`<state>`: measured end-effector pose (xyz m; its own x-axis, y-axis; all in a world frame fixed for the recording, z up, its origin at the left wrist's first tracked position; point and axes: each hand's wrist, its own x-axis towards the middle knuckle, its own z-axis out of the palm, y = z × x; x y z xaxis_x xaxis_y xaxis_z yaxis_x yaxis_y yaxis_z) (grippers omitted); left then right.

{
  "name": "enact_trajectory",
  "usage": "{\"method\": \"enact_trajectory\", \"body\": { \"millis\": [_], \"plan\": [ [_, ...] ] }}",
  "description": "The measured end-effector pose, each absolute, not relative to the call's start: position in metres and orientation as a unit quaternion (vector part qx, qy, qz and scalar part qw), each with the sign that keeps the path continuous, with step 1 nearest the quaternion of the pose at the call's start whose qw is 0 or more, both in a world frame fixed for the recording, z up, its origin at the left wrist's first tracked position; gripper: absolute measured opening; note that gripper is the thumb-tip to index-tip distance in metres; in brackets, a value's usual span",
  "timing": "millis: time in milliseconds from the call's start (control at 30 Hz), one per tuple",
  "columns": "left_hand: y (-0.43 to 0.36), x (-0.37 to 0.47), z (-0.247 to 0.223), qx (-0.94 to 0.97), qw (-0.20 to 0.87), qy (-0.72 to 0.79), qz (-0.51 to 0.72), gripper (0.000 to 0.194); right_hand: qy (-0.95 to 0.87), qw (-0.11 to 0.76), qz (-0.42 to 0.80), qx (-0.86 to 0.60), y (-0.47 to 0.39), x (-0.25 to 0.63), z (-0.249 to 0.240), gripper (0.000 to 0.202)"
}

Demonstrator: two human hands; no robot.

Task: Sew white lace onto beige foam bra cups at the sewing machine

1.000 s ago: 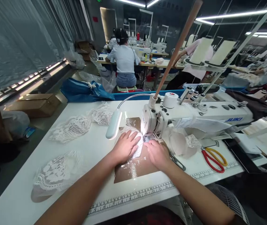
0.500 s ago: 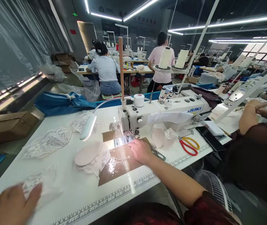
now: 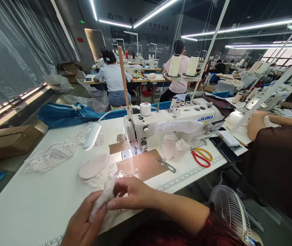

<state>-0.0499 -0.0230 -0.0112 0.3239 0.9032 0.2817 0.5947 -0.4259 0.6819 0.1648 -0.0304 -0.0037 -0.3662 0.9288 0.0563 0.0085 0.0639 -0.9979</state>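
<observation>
Your left grip (image 3: 89,213) clamps 1 lace piece (image 3: 106,194), newly lifted | right grip (image 3: 114,195) against it, closure unclear | handling, not stitching

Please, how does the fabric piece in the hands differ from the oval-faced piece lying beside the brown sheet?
The held piece is gripped in the left hand, with the right hand at it; the oval-faced piece lies on the table. The held piece looks narrow and bunched, though blurred; the oval-faced piece is spread out, its smooth side up and lace showing at its edge. Both are pale.
</observation>
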Motion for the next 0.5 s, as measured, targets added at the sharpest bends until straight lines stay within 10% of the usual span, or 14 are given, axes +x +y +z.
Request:
{"method": "enact_trajectory", "body": {
  "millis": [500],
  "plan": [
    [0.01, 0.021, -0.007, 0.637, 0.574, 0.388, 0.339, 0.024, -0.346, 0.585, 0.6, -0.422, -0.039, 0.201, -0.03, 0.036]
  ]
}}
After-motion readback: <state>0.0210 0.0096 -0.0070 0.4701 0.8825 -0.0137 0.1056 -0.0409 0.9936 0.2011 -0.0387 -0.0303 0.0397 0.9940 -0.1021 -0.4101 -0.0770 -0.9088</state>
